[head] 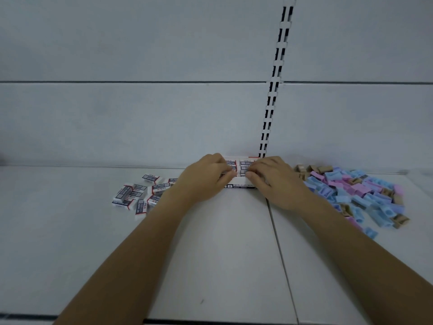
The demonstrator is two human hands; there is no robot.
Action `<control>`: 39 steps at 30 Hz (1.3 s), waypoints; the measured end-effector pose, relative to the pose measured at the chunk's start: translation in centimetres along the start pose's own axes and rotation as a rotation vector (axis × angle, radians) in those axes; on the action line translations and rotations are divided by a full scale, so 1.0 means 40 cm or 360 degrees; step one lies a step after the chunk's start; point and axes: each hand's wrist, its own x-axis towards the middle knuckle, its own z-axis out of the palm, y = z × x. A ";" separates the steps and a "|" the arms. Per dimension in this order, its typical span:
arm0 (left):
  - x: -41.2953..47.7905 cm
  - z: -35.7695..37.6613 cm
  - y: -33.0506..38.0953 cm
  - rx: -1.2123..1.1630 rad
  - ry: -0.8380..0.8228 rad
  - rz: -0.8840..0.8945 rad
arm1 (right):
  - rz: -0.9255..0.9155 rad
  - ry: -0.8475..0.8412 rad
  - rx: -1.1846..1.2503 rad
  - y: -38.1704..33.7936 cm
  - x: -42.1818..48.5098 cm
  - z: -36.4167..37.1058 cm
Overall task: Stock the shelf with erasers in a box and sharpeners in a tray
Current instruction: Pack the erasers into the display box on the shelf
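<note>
A white eraser box [241, 184] stands against the back wall of the shelf, with rows of wrapped erasers [244, 165] inside it. My left hand [206, 178] and my right hand [273, 178] are both over the box, fingers curled down onto the erasers in it. Whether either hand pinches a single eraser is hidden by the fingers. Several loose white and blue erasers [138, 195] lie scattered to the left of the box. A heap of blue, pink and tan sharpeners [356, 195] lies to the right.
The white shelf board [222, 254] has a seam running front to back near the right hand. A slotted upright [273, 95] rises along the grey back wall behind the box. A pale translucent item shows at the far right edge [421, 174].
</note>
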 end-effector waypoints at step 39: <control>-0.041 -0.111 -0.106 -0.0165 0.0121 -0.0362 | -0.0295 0.0246 0.0577 -0.137 0.081 -0.064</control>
